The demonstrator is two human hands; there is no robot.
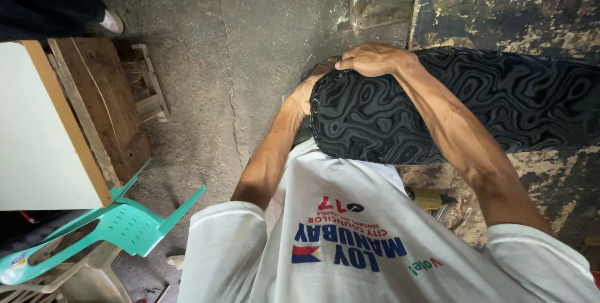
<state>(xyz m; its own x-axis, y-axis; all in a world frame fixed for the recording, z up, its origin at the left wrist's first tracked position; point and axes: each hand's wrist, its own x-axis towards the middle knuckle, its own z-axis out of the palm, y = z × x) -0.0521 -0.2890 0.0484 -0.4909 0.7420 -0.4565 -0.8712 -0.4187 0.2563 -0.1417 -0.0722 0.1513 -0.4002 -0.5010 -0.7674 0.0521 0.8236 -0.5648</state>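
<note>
Both hands on black patterned cushion [437, 109] end: right hand [375, 59] gripping over top, left hand [306, 94] under edge, fingers hidden. Cover looks mostly fitted; end unfinished.

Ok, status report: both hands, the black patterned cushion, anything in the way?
Right hand on top of the black patterned cushion, gripping its end. Left hand against the end, mostly hidden. Cushion lies on worn workbench. Nothing blocking.

Bare grey concrete floor [250, 47] lies open left of the black swirl-patterned padded roll [500, 103]; a turquoise plastic chair [125, 225] and worn wooden board [103, 103] crowd the left edge.
</note>
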